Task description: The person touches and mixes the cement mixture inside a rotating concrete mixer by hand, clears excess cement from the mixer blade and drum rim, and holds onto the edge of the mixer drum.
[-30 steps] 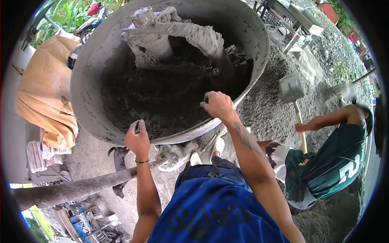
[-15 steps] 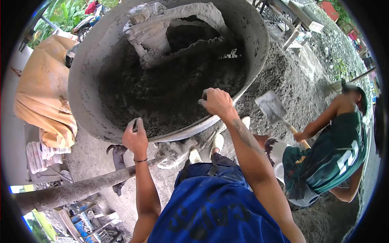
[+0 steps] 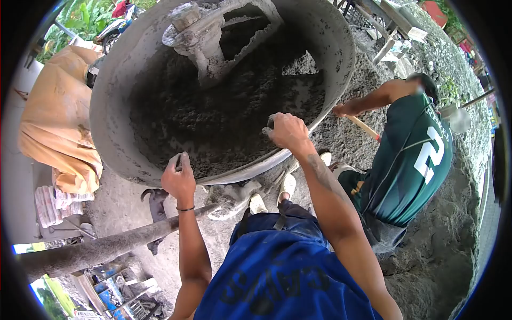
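Note:
A large round mixing drum point(image 3: 114, 122) holds dark grey wet mix point(image 3: 213, 125), with a crusted metal mixing frame point(image 3: 205, 48) standing inside it. At the near left rim is my left hand point(image 3: 178, 176), its fingers bent upward and pressed together. My right hand point(image 3: 288, 132) is over the near right rim, fingers curled. What either hand holds, if anything, is too small or hidden to make out. Both hands are coated with grey at the fingertips.
A co-worker point(image 3: 410, 154) in a green shirt bends close at the right, gripping a wooden handle point(image 3: 362, 127). A long pole point(image 3: 106, 246) crosses at the lower left, near a dark dog point(image 3: 156, 205). An orange tarp point(image 3: 58, 114) covers something at the left.
The mixing frame in the drum has turned. The co-worker has leaned forward and left, toward the drum, and the shovel blade no longer shows. My hands have barely moved.

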The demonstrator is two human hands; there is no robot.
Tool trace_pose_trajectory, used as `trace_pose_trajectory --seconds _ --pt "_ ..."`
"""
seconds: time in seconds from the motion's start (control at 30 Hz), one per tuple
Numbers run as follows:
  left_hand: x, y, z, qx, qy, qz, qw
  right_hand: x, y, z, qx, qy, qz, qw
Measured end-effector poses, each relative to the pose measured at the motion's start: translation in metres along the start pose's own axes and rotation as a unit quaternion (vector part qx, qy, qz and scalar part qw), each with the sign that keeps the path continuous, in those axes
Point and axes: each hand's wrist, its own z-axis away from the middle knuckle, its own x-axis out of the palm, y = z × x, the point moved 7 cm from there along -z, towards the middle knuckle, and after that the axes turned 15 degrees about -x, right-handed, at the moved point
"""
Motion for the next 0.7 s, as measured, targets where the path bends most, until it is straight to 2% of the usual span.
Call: trace_pose_trajectory --seconds 0.7 --pt "0.0008 -0.0002 -0.0008 -0.009 -0.015 -0.016 1.0 0.0063 0.0022 -0.0026 0.014 -0.031 -0.009 0.999"
